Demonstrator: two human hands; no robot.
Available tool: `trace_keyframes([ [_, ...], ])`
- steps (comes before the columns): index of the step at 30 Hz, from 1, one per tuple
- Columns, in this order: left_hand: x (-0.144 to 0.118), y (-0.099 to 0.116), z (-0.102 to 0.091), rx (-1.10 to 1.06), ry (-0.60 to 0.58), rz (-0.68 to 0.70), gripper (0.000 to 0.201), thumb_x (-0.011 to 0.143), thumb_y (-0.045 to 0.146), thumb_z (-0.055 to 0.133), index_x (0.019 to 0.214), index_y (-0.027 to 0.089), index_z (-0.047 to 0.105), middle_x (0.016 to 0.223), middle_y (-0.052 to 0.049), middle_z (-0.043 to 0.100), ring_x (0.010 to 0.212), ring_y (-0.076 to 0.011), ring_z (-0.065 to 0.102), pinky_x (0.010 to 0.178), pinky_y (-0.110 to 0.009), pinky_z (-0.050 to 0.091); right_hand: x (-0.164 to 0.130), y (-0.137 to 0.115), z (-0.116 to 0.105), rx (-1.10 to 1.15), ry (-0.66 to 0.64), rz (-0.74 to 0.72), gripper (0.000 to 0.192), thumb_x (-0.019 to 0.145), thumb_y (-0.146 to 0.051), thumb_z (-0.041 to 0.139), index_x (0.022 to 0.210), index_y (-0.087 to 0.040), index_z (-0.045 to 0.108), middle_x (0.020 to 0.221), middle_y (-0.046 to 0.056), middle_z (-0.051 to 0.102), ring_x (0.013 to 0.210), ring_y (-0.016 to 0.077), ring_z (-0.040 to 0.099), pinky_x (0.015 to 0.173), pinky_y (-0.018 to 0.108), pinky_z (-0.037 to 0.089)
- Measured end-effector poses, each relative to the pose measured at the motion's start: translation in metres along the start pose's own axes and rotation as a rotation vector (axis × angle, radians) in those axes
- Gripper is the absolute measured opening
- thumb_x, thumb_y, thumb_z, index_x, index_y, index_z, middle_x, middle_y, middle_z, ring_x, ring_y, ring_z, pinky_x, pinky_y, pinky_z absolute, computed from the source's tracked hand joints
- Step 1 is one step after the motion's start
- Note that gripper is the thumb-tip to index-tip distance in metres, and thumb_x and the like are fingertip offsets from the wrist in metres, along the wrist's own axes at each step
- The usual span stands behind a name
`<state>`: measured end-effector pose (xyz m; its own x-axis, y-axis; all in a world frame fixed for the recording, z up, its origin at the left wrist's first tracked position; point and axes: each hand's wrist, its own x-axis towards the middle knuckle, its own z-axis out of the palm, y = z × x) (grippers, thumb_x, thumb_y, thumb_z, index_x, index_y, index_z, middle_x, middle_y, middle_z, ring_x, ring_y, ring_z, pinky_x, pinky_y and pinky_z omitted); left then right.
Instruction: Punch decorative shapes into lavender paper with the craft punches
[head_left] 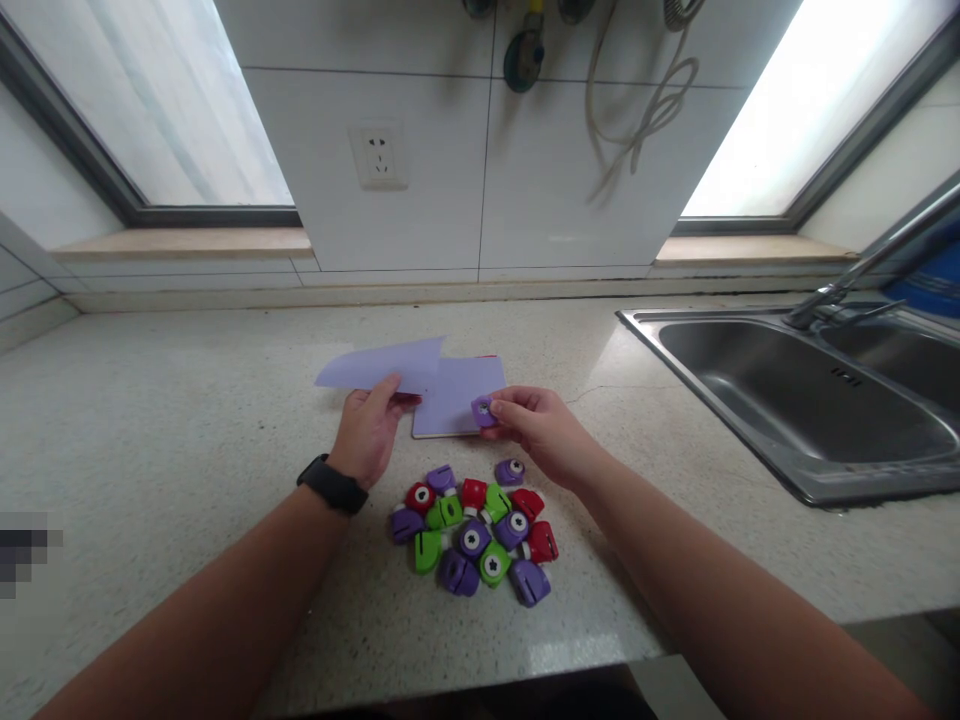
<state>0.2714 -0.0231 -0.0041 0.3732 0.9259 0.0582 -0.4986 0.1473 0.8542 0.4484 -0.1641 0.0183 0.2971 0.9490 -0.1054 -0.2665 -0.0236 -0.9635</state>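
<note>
Left hand (367,430) is mostly closed, thumb + fingers pinching the raised lilac sheet (386,365); right hand (536,425) has a tight pinch on 1 purple punch (481,410) at the near right corner of the pad (459,392). Prob early on: sheet's up, punch is at the pad, can't tell abt any holes. Other punches (472,540) sit unheld on the counter (187,440).

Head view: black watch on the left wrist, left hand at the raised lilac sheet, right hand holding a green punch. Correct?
One error: the punch in the right hand is purple, not green, as the head view shows. The black watch, left hand and raised lilac sheet are as you say.
</note>
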Motion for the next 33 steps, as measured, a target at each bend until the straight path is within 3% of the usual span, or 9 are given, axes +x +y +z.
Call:
trace_keyframes([
  [8,0.0013,-0.0044,0.0009,0.065,-0.035,-0.030,0.027,0.076,0.037,0.084,0.080,0.012,0.075,0.084,-0.008,0.076,0.080,-0.0182,0.070,0.076,-0.031,0.056,0.0012,0.0001,-0.0012,-0.053,-0.047,-0.006,0.028,0.077,-0.039,0.087,0.090,-0.016,0.077,0.089,0.007,0.078,0.073,0.0141,0.072,0.074,0.029,0.060],
  [15,0.0009,-0.0047,0.0007,0.057,-0.035,-0.024,0.028,0.075,0.037,0.085,0.080,0.012,0.075,0.085,-0.008,0.076,0.082,-0.0191,0.071,0.076,-0.032,0.056,0.0003,-0.0010,-0.0046,-0.274,-0.067,-0.099,0.029,0.077,-0.036,0.087,0.096,-0.018,0.074,0.085,0.005,0.077,0.077,0.0158,0.071,0.076,0.033,0.059],
  [26,0.0002,-0.0037,0.0031,0.054,-0.021,-0.031,0.027,0.075,0.036,0.086,0.078,0.011,0.075,0.083,-0.008,0.076,0.080,-0.0182,0.070,0.074,-0.031,0.056,0.0011,0.0014,-0.0093,-0.404,-0.105,-0.217,0.036,0.071,-0.024,0.087,0.103,-0.018,0.072,0.081,0.001,0.071,0.073,0.0136,0.066,0.076,0.033,0.058],
  [33,0.0017,-0.0055,0.0019,0.061,-0.033,-0.021,0.029,0.073,0.038,0.087,0.076,0.011,0.075,0.082,-0.007,0.076,0.078,-0.0176,0.069,0.073,-0.030,0.056,-0.0002,-0.0035,-0.0074,-0.385,-0.121,-0.091,0.032,0.078,-0.037,0.084,0.099,-0.018,0.070,0.088,0.006,0.075,0.079,0.0162,0.069,0.077,0.034,0.057],
])
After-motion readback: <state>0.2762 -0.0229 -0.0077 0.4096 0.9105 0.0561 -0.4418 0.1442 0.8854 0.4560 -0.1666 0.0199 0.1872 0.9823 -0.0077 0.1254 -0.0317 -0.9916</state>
